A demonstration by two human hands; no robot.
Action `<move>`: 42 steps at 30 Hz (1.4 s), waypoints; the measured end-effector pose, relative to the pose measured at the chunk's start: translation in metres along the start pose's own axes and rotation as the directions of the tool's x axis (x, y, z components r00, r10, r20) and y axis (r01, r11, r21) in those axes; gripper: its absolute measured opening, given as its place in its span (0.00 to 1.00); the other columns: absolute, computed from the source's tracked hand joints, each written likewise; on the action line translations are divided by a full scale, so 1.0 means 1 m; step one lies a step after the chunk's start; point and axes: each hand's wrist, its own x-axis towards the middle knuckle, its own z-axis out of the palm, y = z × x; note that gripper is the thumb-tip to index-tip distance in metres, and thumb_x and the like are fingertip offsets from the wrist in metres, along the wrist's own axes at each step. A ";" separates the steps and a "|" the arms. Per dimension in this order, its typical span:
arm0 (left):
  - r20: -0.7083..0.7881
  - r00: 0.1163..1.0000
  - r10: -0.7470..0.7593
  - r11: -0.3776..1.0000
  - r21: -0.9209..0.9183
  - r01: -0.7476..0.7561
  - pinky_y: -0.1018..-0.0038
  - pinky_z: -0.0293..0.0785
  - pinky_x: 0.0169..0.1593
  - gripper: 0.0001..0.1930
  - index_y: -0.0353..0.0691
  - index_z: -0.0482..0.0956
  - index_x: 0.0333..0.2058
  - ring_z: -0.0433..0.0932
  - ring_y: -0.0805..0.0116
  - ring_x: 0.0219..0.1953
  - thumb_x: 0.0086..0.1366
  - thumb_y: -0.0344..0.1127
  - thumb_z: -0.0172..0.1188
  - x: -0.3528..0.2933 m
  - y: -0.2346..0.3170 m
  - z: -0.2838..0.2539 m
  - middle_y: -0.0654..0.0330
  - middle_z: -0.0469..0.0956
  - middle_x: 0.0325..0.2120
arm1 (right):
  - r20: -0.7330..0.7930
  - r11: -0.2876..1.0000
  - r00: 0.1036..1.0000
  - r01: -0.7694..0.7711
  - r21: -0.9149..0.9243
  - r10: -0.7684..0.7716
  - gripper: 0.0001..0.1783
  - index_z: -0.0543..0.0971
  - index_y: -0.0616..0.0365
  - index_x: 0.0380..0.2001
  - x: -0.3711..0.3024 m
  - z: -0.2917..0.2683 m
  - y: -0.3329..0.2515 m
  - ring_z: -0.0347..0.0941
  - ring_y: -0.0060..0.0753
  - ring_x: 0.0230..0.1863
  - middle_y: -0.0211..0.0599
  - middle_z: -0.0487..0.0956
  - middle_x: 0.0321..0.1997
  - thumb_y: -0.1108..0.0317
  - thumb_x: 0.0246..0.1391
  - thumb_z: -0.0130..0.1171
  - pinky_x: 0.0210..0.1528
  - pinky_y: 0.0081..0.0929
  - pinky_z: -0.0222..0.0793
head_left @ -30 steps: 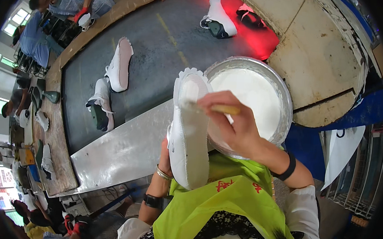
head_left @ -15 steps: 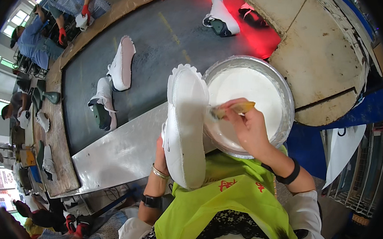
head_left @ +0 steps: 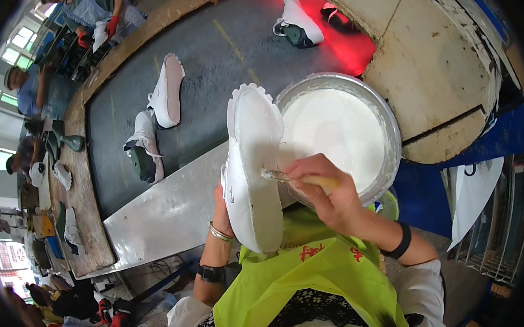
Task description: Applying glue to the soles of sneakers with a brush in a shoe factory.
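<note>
My left hand point(head_left: 223, 208) grips a white shoe point(head_left: 251, 169) from behind, sole turned up toward me. Most of that hand is hidden by the shoe. My right hand point(head_left: 327, 192) is closed on a small brush point(head_left: 285, 177) with a yellowish handle; its bristles touch the sole near its middle. Just behind the shoe stands a round metal basin point(head_left: 390, 149) filled with white glue.
A dark conveyor belt point(head_left: 220, 69) carries white shoes point(head_left: 166, 93) and another pair point(head_left: 144, 149) on lasts, with more point(head_left: 296, 20) under red light. A metal plate point(head_left: 161, 211) lies in front of me. Other people work at the far left point(head_left: 97, 6).
The brush has left the glue basin and now rests on the sole. The shoe has tilted slightly and shifted left.
</note>
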 end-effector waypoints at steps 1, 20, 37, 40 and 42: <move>0.002 1.000 -0.006 1.000 0.007 0.006 0.67 0.77 0.50 0.26 0.39 0.63 0.59 0.78 0.62 0.47 0.71 0.48 0.35 -0.001 0.000 0.000 0.54 0.74 0.50 | 0.000 0.999 1.000 0.019 0.049 -0.019 0.12 0.74 0.61 0.41 -0.001 -0.001 0.004 0.75 0.40 0.43 0.42 0.77 0.41 0.81 0.52 0.56 0.47 0.26 0.70; -0.123 0.991 0.051 0.995 0.087 -0.040 0.64 0.76 0.51 0.29 0.42 0.62 0.60 0.76 0.60 0.49 0.69 0.55 0.34 -0.011 -0.007 -0.006 0.55 0.73 0.51 | -0.129 0.833 0.882 -0.368 0.413 0.454 0.14 0.74 0.69 0.40 0.058 -0.005 -0.033 0.77 0.26 0.36 0.42 0.78 0.37 0.66 0.61 0.52 0.40 0.21 0.74; -0.190 0.982 0.016 0.985 0.173 0.017 0.66 0.76 0.50 0.29 0.41 0.65 0.59 0.78 0.62 0.47 0.69 0.55 0.36 -0.018 -0.001 -0.007 0.57 0.75 0.49 | -0.240 0.868 0.855 -0.490 -0.083 0.460 0.16 0.76 0.70 0.30 0.069 -0.006 0.021 0.77 0.36 0.25 0.45 0.79 0.24 0.63 0.57 0.54 0.29 0.34 0.68; -0.251 0.968 -0.003 0.999 0.031 0.011 0.66 0.77 0.48 0.28 0.39 0.65 0.58 0.78 0.61 0.46 0.70 0.53 0.36 -0.019 0.009 0.020 0.55 0.76 0.48 | -0.057 0.886 0.885 -0.463 -0.011 0.462 0.14 0.76 0.67 0.31 0.044 -0.012 0.016 0.76 0.38 0.27 0.45 0.79 0.25 0.63 0.58 0.53 0.32 0.32 0.68; -0.146 0.989 0.017 0.998 0.059 -0.009 0.66 0.78 0.46 0.26 0.38 0.67 0.56 0.79 0.61 0.44 0.70 0.50 0.36 -0.019 0.012 0.016 0.53 0.76 0.46 | -0.128 0.945 0.937 -0.328 0.010 0.326 0.12 0.76 0.66 0.32 0.058 -0.012 0.003 0.75 0.39 0.29 0.44 0.78 0.27 0.65 0.58 0.53 0.33 0.31 0.68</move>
